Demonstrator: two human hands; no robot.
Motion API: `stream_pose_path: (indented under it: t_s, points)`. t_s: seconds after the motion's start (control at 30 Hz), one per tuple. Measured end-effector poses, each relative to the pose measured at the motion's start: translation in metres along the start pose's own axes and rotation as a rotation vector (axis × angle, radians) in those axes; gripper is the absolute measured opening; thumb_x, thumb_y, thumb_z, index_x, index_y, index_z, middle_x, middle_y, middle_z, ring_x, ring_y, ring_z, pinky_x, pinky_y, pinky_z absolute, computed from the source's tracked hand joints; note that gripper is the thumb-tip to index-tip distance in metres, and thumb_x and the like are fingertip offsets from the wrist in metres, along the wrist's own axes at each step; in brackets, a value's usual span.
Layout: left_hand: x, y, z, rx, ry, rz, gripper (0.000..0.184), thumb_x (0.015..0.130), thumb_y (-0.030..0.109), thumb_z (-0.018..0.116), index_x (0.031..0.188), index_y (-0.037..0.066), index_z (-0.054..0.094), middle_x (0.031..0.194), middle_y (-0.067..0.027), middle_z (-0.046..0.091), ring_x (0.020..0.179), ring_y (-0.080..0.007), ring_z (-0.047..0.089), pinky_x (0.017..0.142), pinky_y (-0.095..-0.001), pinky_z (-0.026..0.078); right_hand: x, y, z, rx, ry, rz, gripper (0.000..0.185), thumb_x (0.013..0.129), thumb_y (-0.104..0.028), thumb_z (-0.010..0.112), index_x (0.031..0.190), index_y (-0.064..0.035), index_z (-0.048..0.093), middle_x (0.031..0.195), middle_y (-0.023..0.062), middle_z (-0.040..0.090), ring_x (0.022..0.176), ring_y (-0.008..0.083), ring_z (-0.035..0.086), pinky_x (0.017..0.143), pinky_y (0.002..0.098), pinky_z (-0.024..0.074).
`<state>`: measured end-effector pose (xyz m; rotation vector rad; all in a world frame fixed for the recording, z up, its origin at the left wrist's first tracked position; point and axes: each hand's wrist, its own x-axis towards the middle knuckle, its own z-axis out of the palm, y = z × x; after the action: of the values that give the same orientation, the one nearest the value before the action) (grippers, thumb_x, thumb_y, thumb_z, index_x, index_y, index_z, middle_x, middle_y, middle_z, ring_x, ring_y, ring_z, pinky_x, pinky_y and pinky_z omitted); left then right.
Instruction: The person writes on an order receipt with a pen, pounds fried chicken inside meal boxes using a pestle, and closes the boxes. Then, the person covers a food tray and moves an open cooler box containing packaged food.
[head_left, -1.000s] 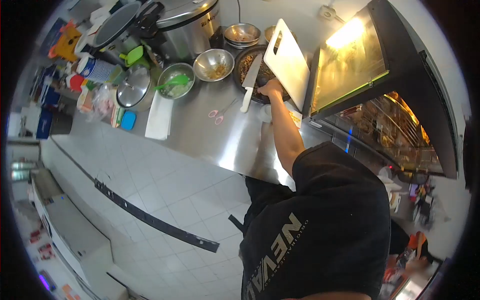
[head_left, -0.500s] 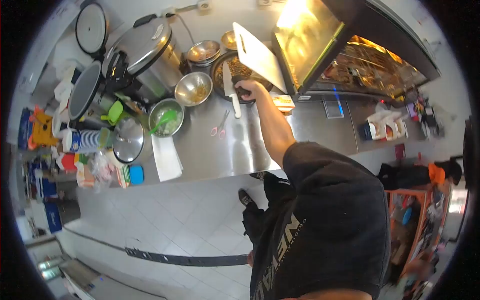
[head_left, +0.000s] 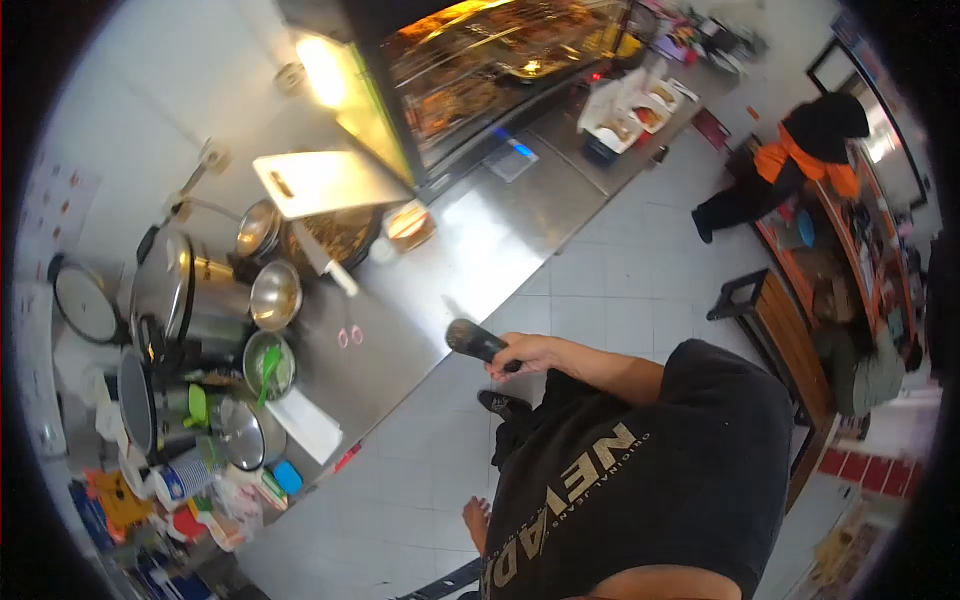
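Observation:
My right hand [head_left: 525,353] is closed around the dark handle of a round-ended utensil [head_left: 468,337], held over the counter's front edge; its exact kind is blurred. My left hand [head_left: 476,520] hangs low beside my body, fingers apart and holding nothing. A white-handled knife [head_left: 338,273] lies with its blade over the rim of a dark pan of brown food [head_left: 345,232]. Over the pan leans a white cutting board [head_left: 325,183]. Pink-handled scissors [head_left: 350,336] rest on the steel counter [head_left: 385,335].
Metal bowls [head_left: 276,295] and a large cooker [head_left: 165,290] stand at the counter's left. A lit display cabinet [head_left: 500,75] is at the back. Boxes of food [head_left: 635,115] sit further right. A person in an orange apron [head_left: 800,160] stands beside shelves at the right.
My right hand has drawn back from the pan, bringing the dark utensil over the counter edge. The view has turned right, and my left hand is now in sight.

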<state>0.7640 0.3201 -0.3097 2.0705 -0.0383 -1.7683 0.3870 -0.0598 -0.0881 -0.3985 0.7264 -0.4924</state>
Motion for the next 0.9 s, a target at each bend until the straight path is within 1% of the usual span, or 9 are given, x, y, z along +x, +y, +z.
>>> stream_pose_path:
  t_s: [0.13, 0.2, 0.43, 0.53, 0.57, 0.67, 0.7, 0.8, 0.9]
  points:
    - [0.016, 0.095, 0.039, 0.427, -0.017, 0.343, 0.044, 0.1, 0.038, 0.059, 0.131, 0.007, 0.055, 0.117, -0.0132, 0.07, 0.093, -0.0249, 0.067, 0.068, -0.0361, 0.051, -0.097, 0.006, -0.055, 0.001, 0.331, -0.227, 0.033, 0.083, 0.003, 0.073, 0.109, 0.0031, 0.053, 0.092, 0.0114, 0.064, 0.079, 0.0209, 0.069, 0.069, 0.0346, 0.0609]
    - [0.011, 0.138, 0.096, 0.252, -0.029, 0.227, 0.045, 0.1, 0.038, 0.059, 0.133, 0.008, 0.053, 0.116, -0.0125, 0.07, 0.093, -0.0239, 0.067, 0.066, -0.0366, 0.051, -0.151, -0.002, -0.086, -0.132, 0.57, -0.351, 0.036, 0.082, 0.003, 0.074, 0.111, 0.0005, 0.052, 0.091, 0.01, 0.065, 0.079, 0.0201, 0.07, 0.069, 0.0349, 0.0607]
    - [0.043, 0.178, 0.32, 0.66, -0.265, 0.348, 0.039, 0.1, 0.027, 0.062, 0.13, 0.004, 0.055, 0.104, -0.0108, 0.07, 0.083, -0.0209, 0.067, 0.066, -0.0339, 0.053, -0.306, -0.026, -0.233, -0.117, 0.759, -0.69, 0.039, 0.09, -0.007, 0.074, 0.118, -0.0014, 0.048, 0.086, 0.0079, 0.063, 0.075, 0.017, 0.068, 0.064, 0.0365, 0.0635]
    - [0.047, 0.188, 0.427, 0.739, -0.354, 0.447, 0.038, 0.096, 0.021, 0.065, 0.127, -0.001, 0.06, 0.1, -0.0126, 0.072, 0.081, -0.0198, 0.068, 0.07, -0.0342, 0.056, -0.346, -0.032, -0.295, 0.221, 0.79, -0.803, 0.034, 0.098, -0.028, 0.067, 0.116, -0.0028, 0.052, 0.085, 0.0072, 0.063, 0.074, 0.0168, 0.068, 0.063, 0.0374, 0.0634]
    - [0.043, 0.199, 0.461, 0.896, -0.345, 0.544, 0.038, 0.095, 0.02, 0.065, 0.126, -0.002, 0.061, 0.097, -0.0134, 0.072, 0.082, -0.0194, 0.069, 0.072, -0.0343, 0.057, -0.354, -0.034, -0.314, 0.235, 0.865, -0.801, 0.051, 0.103, -0.053, 0.052, 0.117, -0.0037, 0.054, 0.083, 0.0078, 0.063, 0.075, 0.0186, 0.068, 0.064, 0.0402, 0.0636]
    - [-0.018, 0.242, 0.566, 1.052, -0.405, 0.747, 0.04, 0.094, 0.022, 0.066, 0.125, -0.003, 0.063, 0.095, -0.0157, 0.074, 0.087, -0.0218, 0.071, 0.078, -0.0357, 0.057, -0.383, -0.048, -0.368, 0.461, 0.826, -0.82, 0.066, 0.103, -0.066, 0.041, 0.118, -0.0034, 0.055, 0.083, 0.0086, 0.064, 0.074, 0.0209, 0.068, 0.066, 0.045, 0.0635]
    - [-0.04, 0.257, 0.6, 1.053, -0.438, 0.796, 0.041, 0.094, 0.023, 0.066, 0.125, -0.003, 0.063, 0.095, -0.0165, 0.075, 0.089, -0.0232, 0.072, 0.08, -0.0362, 0.057, -0.393, -0.059, -0.379, 0.437, 0.874, -0.784, 0.075, 0.102, -0.075, 0.026, 0.111, -0.009, 0.061, 0.083, 0.0051, 0.065, 0.076, 0.0197, 0.068, 0.073, 0.0464, 0.0616]
    - [-0.033, 0.293, 0.684, 1.121, -0.5, 0.921, 0.042, 0.095, 0.029, 0.066, 0.125, -0.001, 0.064, 0.103, -0.0177, 0.076, 0.102, -0.0297, 0.073, 0.089, -0.0378, 0.055, -0.404, -0.074, -0.445, 0.494, 0.813, -0.842, 0.072, 0.103, -0.073, 0.027, 0.112, -0.0093, 0.061, 0.083, 0.0053, 0.065, 0.076, 0.0196, 0.068, 0.073, 0.0446, 0.0612]
    - [-0.085, 0.341, 0.786, 1.232, -0.533, 1.106, 0.044, 0.097, 0.033, 0.068, 0.125, -0.001, 0.064, 0.112, -0.0191, 0.073, 0.105, -0.0281, 0.071, 0.091, -0.0377, 0.054, -0.42, -0.116, -0.489, 0.555, 0.812, -0.88, 0.063, 0.105, -0.064, 0.036, 0.115, -0.0062, 0.06, 0.089, 0.0082, 0.067, 0.078, 0.0214, 0.069, 0.073, 0.0421, 0.0612]
